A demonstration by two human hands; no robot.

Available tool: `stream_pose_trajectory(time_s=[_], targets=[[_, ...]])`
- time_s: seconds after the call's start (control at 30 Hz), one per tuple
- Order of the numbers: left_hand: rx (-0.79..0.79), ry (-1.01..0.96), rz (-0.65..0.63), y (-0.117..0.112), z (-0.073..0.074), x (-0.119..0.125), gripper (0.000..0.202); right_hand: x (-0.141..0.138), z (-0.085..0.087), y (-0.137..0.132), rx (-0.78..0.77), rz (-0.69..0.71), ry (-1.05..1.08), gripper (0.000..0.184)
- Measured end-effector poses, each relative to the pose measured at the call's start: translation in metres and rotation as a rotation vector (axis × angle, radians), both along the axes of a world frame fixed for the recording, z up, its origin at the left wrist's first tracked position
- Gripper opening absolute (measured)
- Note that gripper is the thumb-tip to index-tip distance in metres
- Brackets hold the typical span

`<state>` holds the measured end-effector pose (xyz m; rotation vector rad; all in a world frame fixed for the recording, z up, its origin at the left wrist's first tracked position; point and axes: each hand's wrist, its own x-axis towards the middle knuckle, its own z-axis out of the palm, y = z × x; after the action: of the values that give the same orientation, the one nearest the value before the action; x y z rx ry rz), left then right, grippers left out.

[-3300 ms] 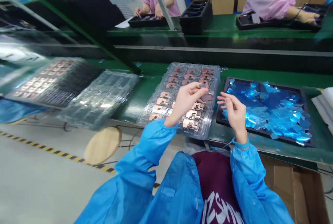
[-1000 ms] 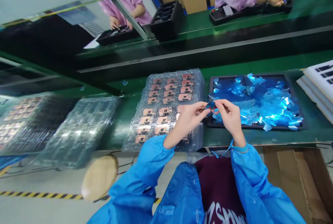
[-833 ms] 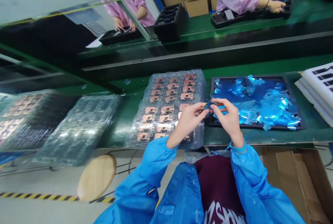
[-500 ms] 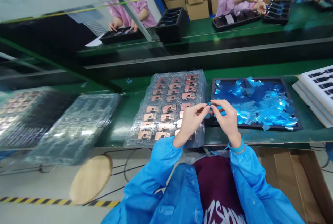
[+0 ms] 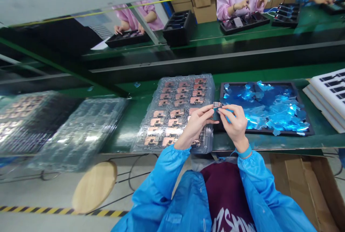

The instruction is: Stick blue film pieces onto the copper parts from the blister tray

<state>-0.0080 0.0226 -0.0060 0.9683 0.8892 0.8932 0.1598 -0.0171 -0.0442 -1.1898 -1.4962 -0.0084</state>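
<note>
My left hand [image 5: 198, 123] and my right hand [image 5: 235, 124] meet above the bench edge, both pinching one small copper-coloured part [image 5: 217, 105] between thumb and fingers. Right under my left hand lies a clear plastic tray [image 5: 151, 120] with several copper-coloured parts in rows. A black tray [image 5: 296, 90] heaped with shiny blue film scraps [image 5: 269, 108] sits just beyond my right hand. Both arms wear blue sleeves.
More clear trays [image 5: 81, 131] and a blurred tray stack [image 5: 24, 120] lie at the left. White trays [image 5: 327, 91] stack at the right. A round wooden stool [image 5: 94, 186] stands below. Persons in pink and blue work over black trays [image 5: 179, 27] across the conveyor.
The blue film seen between my fingers a second ago no longer shows; a bare copper-coloured part is pinched there now. The view has drifted slightly; my hands stay close together.
</note>
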Motion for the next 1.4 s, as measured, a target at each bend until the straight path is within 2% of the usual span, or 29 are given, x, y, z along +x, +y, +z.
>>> stream_pose_trajectory(time_s=[0.1,0.23,0.3,0.4,0.5,0.6,0.67,0.73,0.8,0.87,0.93,1.0,1.07,1.17,1.23,1.3,1.4], targets=[[-0.061,-0.065,0.039,0.005,0.003,-0.003,0.035,-0.001,0.005,-0.002,0.054,0.051,-0.009,0.018],[-0.085,-0.128,0.186,0.012,0.004,-0.003,0.014,-0.004,0.007,-0.005,0.030,0.099,0.029,0.017],[-0.078,-0.158,0.276,0.015,0.003,-0.002,0.008,-0.003,0.003,-0.002,-0.014,0.034,0.095,0.018],[-0.067,-0.181,0.379,0.019,0.002,-0.002,0.009,0.006,-0.008,0.012,-0.113,-0.158,0.194,0.025],[-0.071,-0.177,0.381,0.019,0.001,0.000,0.012,0.022,-0.022,0.031,-0.288,-0.298,0.141,0.038],[-0.058,-0.135,0.353,0.017,-0.001,0.003,0.013,0.029,-0.027,0.040,-0.396,-0.340,0.028,0.052],[-0.036,-0.103,0.342,0.015,-0.003,0.007,0.023,0.023,-0.025,0.038,-0.375,-0.226,0.028,0.058],[-0.015,-0.083,0.322,0.012,-0.006,0.011,0.035,0.011,-0.017,0.032,-0.361,0.003,0.100,0.061],[0.016,-0.061,0.300,0.009,-0.009,0.015,0.044,-0.001,-0.009,0.026,-0.408,0.211,0.211,0.052],[0.062,-0.029,0.299,0.006,-0.009,0.016,0.047,-0.008,-0.001,0.022,-0.468,0.313,0.310,0.037],[0.104,0.021,0.303,0.001,-0.005,0.011,0.046,-0.009,0.003,0.019,-0.482,0.344,0.343,0.032],[0.143,0.080,0.289,-0.004,0.004,-0.002,0.044,-0.006,0.005,0.017,-0.478,0.390,0.326,0.033],[0.195,0.148,0.293,-0.009,0.017,-0.027,0.043,-0.002,0.006,0.015,-0.490,0.444,0.331,0.036],[0.292,0.315,0.414,-0.010,0.033,-0.078,0.038,0.005,0.006,0.014,-0.505,0.425,0.393,0.040],[0.343,0.486,0.442,-0.005,0.037,-0.113,0.030,0.008,0.005,0.014,-0.500,0.373,0.414,0.039],[0.382,0.658,0.349,0.002,0.033,-0.138,0.022,0.009,0.003,0.016,-0.500,0.356,0.417,0.038],[0.431,0.810,0.148,0.011,0.019,-0.153,0.010,0.009,0.001,0.017,-0.520,0.376,0.397,0.037]])
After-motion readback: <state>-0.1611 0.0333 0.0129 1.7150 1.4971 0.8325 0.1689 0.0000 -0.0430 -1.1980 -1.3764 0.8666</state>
